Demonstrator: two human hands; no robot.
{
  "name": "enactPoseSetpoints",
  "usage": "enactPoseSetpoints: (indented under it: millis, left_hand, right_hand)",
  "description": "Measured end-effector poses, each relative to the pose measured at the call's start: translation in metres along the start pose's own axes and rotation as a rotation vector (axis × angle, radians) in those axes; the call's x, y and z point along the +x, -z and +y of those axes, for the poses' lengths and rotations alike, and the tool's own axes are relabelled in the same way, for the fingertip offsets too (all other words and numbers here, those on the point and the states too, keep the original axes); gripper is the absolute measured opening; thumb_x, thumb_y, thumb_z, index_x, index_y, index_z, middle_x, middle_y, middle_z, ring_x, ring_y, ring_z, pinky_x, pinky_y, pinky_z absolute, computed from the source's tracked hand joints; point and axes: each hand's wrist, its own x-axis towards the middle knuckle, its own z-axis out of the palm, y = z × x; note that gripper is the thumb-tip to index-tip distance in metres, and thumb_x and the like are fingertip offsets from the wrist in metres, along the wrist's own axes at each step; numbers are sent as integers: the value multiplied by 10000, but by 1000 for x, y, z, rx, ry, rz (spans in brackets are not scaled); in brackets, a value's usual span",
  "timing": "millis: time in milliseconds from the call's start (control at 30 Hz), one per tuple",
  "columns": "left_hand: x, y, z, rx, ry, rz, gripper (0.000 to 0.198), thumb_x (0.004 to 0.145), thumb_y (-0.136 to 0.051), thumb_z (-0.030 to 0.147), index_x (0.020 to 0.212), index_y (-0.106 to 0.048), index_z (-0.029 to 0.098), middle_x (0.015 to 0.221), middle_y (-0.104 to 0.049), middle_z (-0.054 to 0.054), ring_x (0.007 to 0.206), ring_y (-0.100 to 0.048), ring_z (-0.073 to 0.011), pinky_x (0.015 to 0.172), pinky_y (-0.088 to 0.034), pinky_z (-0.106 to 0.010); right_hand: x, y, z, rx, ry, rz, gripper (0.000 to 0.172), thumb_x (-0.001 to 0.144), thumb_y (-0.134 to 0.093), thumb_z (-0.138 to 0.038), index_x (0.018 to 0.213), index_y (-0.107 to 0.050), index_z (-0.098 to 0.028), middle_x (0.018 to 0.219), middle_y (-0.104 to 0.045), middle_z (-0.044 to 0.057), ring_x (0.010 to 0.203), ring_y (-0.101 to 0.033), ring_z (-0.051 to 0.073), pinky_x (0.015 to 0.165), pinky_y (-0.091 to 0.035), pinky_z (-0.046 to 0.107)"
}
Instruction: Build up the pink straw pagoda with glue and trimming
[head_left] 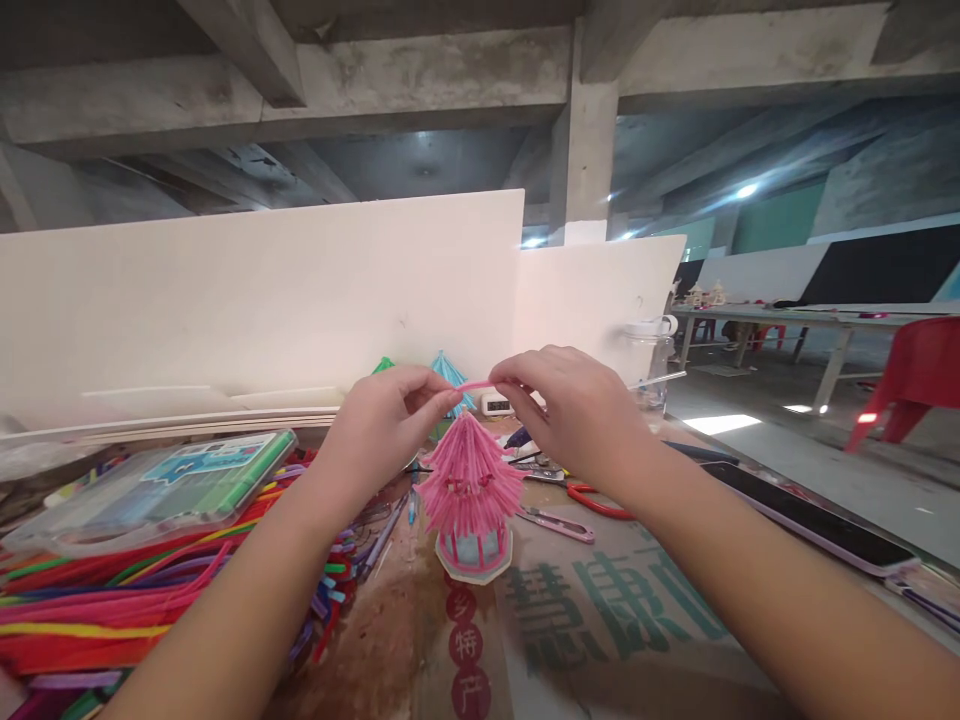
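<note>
Between my two hands a short pink pipe cleaner point(475, 385) is held level by its ends. My left hand point(390, 415) pinches one end between thumb and fingertips. The other end sits in the pinched fingers of my right hand point(559, 395). Just below stands a small pink pavilion model point(471, 480), with two tiers of fringed roof, pink posts and a pale octagonal base; neither hand touches it. Behind it, the tips of a blue model roof point(444, 372) and a green one point(385, 364) show partly.
Colourful pipe cleaners point(112, 620) and a clear marker case point(165, 490) lie at left. Right of the model are a pink thread snipper point(559, 525), red-handled scissors point(600, 503) and a phone point(806, 517). Behind stand a small clock point(496, 404), a clear bottle point(651, 365) and white boards point(262, 300).
</note>
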Motion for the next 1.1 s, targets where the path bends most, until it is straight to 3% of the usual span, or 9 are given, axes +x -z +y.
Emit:
enactPoseSetpoints:
  millis: [200, 333, 400, 500, 633, 800, 900, 1000, 1100]
  left_hand:
    - [-1, -3, 0, 22, -82, -35, 270, 878, -491, 374, 742, -631, 187, 709, -637, -4, 661, -554, -145, 600, -392, -252]
    - [0, -4, 2, 22, -99, -32, 260, 881, -497, 356, 733, -621, 181, 709, -622, 1, 658, -546, -140, 609, -388, -249]
    - [-1, -5, 3, 7, -114, -31, 258, 884, -497, 356, 737, -620, 182, 709, -620, 5, 658, -540, -136, 616, -388, -246]
    - [-2, -4, 4, -17, -140, -34, 255, 888, -496, 348, 734, -616, 184, 713, -618, 8, 663, -535, -132, 618, -387, -239]
    - [0, -4, 3, -57, -124, -75, 249, 880, -501, 349, 746, -633, 186, 728, -629, 5, 672, -543, -134, 608, -391, -237]
    - [5, -3, -5, -49, -22, -57, 278, 853, -512, 407, 760, -667, 197, 746, -665, -11, 695, -560, -158, 620, -410, -256]
    - [6, -4, -11, -60, 62, -63, 278, 841, -520, 424, 866, -688, 203, 820, -695, -24, 737, -581, -172, 653, -434, -269]
    - [6, -6, -17, -91, 120, -148, 380, 805, -564, 452, 1074, -650, 198, 993, -697, -59, 851, -614, -199, 719, -471, -292]
    - [6, -10, -26, -198, 158, -324, 527, 759, -618, 460, 1201, -577, 176, 1132, -656, -99, 916, -630, -216, 732, -506, -305]
  right_hand:
    - [-1, -4, -1, -157, 148, -5, 257, 907, -418, -124, 838, -652, -203, 681, -642, 14, 641, -501, 160, 662, -319, 302]
    - [-1, -6, 1, -120, 138, 4, 282, 892, -403, -71, 827, -641, -208, 706, -657, -3, 696, -537, 146, 922, -305, 353]
    - [-1, -8, -1, -98, 127, 16, 277, 898, -400, -80, 818, -639, -195, 702, -657, 5, 699, -548, 148, 985, -272, 377]
    - [-1, -9, -5, -9, 85, -8, 250, 914, -425, -146, 792, -640, -185, 701, -668, 22, 665, -542, 156, 870, -357, 335]
    - [-1, -8, -7, 188, -7, -31, 174, 888, -494, -165, 815, -647, -203, 744, -699, 4, 699, -569, 160, 759, -381, 290]
    - [-2, -14, -2, 276, -106, -21, 171, 879, -485, -179, 849, -648, -219, 765, -693, 5, 724, -595, 156, 689, -396, 269]
    - [-3, -18, 3, 275, -115, -37, 186, 879, -461, -173, 849, -641, -207, 777, -686, 23, 722, -586, 159, 672, -398, 273]
    - [-3, -20, 9, 296, -82, -81, 183, 883, -454, -165, 858, -632, -197, 803, -684, 31, 740, -581, 160, 684, -400, 272]
    - [-2, -21, 11, 314, -59, -141, 173, 874, -460, -145, 855, -627, -187, 808, -682, 28, 732, -570, 153, 676, -394, 261]
